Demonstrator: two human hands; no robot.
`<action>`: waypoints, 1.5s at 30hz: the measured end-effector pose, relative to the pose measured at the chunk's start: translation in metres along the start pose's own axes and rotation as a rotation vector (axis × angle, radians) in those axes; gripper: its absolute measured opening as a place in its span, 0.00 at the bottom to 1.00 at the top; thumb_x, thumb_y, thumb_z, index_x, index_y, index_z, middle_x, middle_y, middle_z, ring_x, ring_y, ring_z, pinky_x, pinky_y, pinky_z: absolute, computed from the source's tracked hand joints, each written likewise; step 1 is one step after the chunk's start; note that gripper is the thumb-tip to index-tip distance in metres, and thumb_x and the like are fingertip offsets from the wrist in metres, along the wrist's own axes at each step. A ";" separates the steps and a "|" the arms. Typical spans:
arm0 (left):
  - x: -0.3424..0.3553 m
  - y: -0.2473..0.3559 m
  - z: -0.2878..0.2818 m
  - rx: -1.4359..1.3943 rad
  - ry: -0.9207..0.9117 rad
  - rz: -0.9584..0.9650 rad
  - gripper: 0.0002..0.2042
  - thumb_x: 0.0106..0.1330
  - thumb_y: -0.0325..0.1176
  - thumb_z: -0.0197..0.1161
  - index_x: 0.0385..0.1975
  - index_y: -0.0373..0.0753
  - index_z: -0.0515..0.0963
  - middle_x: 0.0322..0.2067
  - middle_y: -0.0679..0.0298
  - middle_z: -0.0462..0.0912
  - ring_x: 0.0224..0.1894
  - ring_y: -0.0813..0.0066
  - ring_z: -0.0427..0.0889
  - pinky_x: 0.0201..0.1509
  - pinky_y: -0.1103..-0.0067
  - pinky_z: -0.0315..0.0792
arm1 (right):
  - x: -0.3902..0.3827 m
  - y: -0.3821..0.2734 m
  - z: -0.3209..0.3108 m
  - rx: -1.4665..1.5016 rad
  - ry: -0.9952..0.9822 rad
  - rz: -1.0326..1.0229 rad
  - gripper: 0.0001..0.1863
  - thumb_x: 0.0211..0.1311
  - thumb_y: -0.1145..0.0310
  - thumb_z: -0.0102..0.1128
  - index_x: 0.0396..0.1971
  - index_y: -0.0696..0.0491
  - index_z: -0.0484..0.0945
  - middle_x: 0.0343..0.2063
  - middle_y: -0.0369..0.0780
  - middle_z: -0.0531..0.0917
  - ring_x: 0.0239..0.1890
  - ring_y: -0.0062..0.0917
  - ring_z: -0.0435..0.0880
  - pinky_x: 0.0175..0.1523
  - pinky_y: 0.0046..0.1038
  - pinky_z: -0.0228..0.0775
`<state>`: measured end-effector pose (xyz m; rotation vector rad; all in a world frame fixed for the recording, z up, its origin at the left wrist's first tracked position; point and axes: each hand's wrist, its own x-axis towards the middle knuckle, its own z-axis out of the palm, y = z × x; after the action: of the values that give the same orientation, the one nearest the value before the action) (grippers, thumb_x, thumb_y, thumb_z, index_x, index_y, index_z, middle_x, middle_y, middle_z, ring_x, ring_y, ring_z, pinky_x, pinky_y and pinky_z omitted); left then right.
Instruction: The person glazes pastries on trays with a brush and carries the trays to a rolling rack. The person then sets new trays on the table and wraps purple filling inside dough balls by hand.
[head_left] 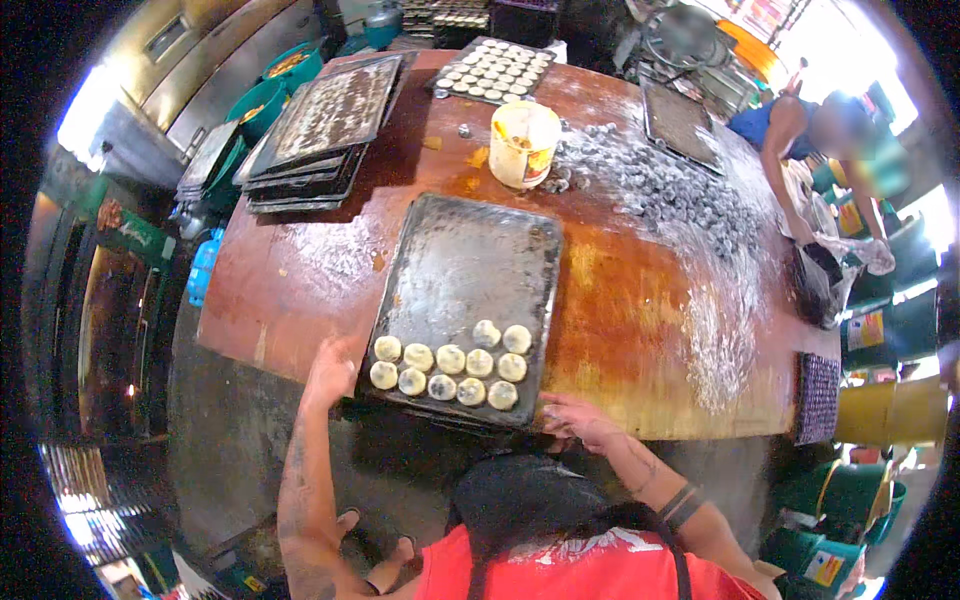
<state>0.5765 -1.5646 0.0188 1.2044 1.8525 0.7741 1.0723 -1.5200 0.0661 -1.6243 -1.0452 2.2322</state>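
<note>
- Left hand (332, 372), right hand (583, 420) by tray's (470, 260) near corners; openness, grip: can't tell.
- Tray at desk's (630, 340) near edge, likely for reach; dough rounds (450, 360) line its near end.

Wearer's top (620, 575): bright red, with a white print (590, 545) across the chest, its shape too blurred to make out. Black cloth (530, 490), bulky and apron-like, sits at the front; dark straps (683, 572) run down over the red on both sides. Forearms uncovered. Left forearm (298, 490) carries dark, tattoo-like markings, patchy, detail soft. Right forearm (650, 470) shows a fine dark line plus two broad dark bands (685, 505) set close together, inked or worn, cannot tell. Left hand (330, 372) and right hand (585, 422) both bare.
</note>
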 end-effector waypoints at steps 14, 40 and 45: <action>0.042 0.142 0.123 0.040 0.074 0.023 0.14 0.61 0.25 0.58 0.46 0.29 0.81 0.37 0.57 0.86 0.40 0.68 0.82 0.47 0.71 0.74 | -0.003 -0.005 -0.077 -0.522 0.270 -0.248 0.48 0.58 0.52 0.64 0.72 0.59 0.52 0.68 0.54 0.63 0.72 0.41 0.59 0.73 0.34 0.52; -0.057 0.381 0.586 0.129 0.362 0.297 0.23 0.59 0.21 0.58 0.58 0.32 0.72 0.47 0.52 0.79 0.49 0.63 0.77 0.53 0.72 0.72 | -0.330 0.242 -0.821 0.452 1.635 -0.597 0.17 0.51 0.71 0.64 0.42 0.62 0.78 0.31 0.41 0.83 0.34 0.26 0.80 0.40 0.33 0.74; -0.080 0.491 0.695 0.206 0.035 0.489 0.28 0.59 0.20 0.60 0.63 0.34 0.67 0.52 0.54 0.77 0.56 0.63 0.75 0.59 0.73 0.70 | -0.413 0.330 -0.938 0.751 1.659 -0.368 0.35 0.55 0.68 0.60 0.64 0.59 0.62 0.41 0.44 0.80 0.34 0.31 0.79 0.41 0.35 0.74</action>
<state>1.4140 -1.4071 0.0849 1.8263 1.7133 0.8805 2.1469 -1.5797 0.0276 -1.8036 0.0308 0.3652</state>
